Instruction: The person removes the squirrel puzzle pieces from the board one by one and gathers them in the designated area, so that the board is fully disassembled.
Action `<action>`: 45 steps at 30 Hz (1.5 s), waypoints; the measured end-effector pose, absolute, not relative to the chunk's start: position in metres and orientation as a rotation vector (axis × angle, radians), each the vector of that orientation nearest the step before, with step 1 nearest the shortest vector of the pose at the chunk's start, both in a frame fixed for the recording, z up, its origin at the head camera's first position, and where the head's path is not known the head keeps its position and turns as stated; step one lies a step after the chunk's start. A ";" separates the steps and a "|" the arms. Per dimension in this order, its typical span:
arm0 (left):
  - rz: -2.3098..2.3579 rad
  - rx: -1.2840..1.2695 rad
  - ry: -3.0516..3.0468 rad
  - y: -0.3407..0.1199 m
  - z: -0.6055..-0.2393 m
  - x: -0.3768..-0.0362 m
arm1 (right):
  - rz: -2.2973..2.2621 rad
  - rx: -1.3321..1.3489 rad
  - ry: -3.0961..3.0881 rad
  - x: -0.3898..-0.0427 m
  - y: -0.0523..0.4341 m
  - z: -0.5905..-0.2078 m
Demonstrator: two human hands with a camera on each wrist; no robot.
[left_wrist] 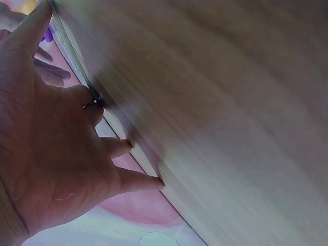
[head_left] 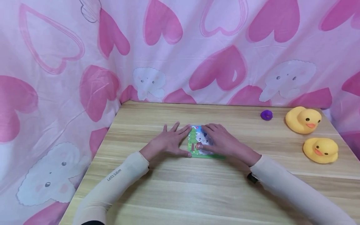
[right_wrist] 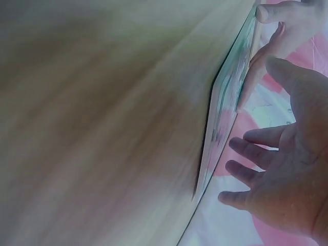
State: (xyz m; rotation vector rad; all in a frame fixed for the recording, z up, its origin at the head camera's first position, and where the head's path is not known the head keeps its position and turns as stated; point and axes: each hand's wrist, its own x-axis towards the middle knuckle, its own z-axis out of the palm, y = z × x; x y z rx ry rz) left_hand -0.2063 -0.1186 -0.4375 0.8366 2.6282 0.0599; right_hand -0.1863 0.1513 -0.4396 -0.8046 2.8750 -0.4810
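Looks like a thin, light, stiff cartoon picture board point(head_left: 194, 137), flat on the wood-grain table point(head_left: 182, 187), probably slick-faced and best taken by its side edges. Bracketed at left by the left hand point(head_left: 170, 142), fingers spread; overhung by the right hand point(head_left: 223, 140), fingers apart, pinching nothing; well apart from the front yellow toy duck point(head_left: 320, 150)

Right hand point(head_left: 225, 142) hides the 3 o'clock side of the picture board point(head_left: 197, 138). Head view cuts the left sleeve point(head_left: 112, 181) at 7 o'clock and the right sleeve point(head_left: 295, 189) at 4 o'clock. Tabletop point(left_wrist: 230, 102) grain blurred, both wrist views.
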 end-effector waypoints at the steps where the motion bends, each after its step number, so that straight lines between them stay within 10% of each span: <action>1: 0.060 0.842 2.630 -0.118 -0.438 -0.206 | -0.494 -0.805 2.866 -0.188 0.150 -0.440; 45: 0.064 0.803 2.604 -0.115 -0.437 -0.210 | -0.317 -0.660 2.828 -0.234 0.101 -0.417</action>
